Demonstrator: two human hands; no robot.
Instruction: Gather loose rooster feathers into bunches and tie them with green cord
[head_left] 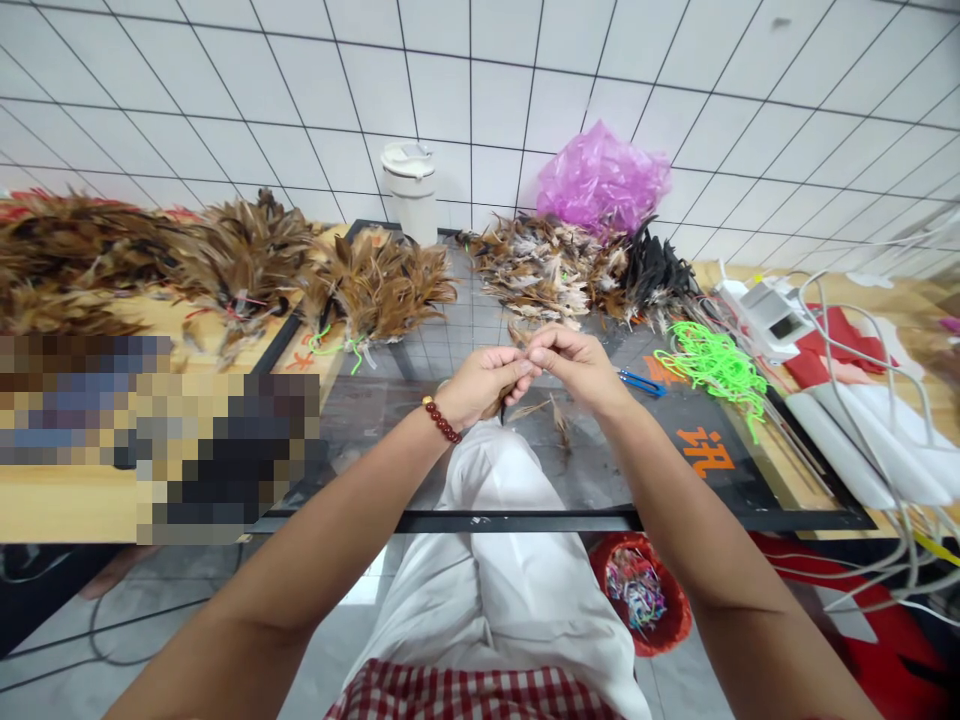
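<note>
Feather Work at a See-Through Tabletop, Two Bare Hands

We list first the left hand (487, 385): fingers curled in, thumb pressed down, closed on brown feathers (492, 408) that poke out beneath it. A bracelet (442, 420) of round, dark-red beads with one gold-coloured bead circles the wrist. The right hand (576, 368) is pinched, thumb against forefinger, touching the left fingertips; we cannot tell what sits inside that pinch.

Below the hands, a loose feather (561, 425), wispy and tan, lies on the glossy tabletop (367, 440), through which white trousers (495, 470) show. Lettering: orange characters on the panel, of which we read 讯 (705, 452); a second, near the blue snips (641, 382), is partly covered.

Beyond the hands, we enter a heap of mottled brown-and-cream feathers (536, 262), glossy black feathers (660, 275) just beside it, and a crumpled, translucent purple bag (604, 178) behind. Left of these stand a smooth white lidded tumbler (411, 195) and a brown feather bunch (386, 285) with green ties.

At right: tangled neon-green cord (712, 368), a white boxy device (769, 312) and pale cables (862, 345). Under the table edge, a round red bin (679, 630) holds multicoloured scraps.
</note>
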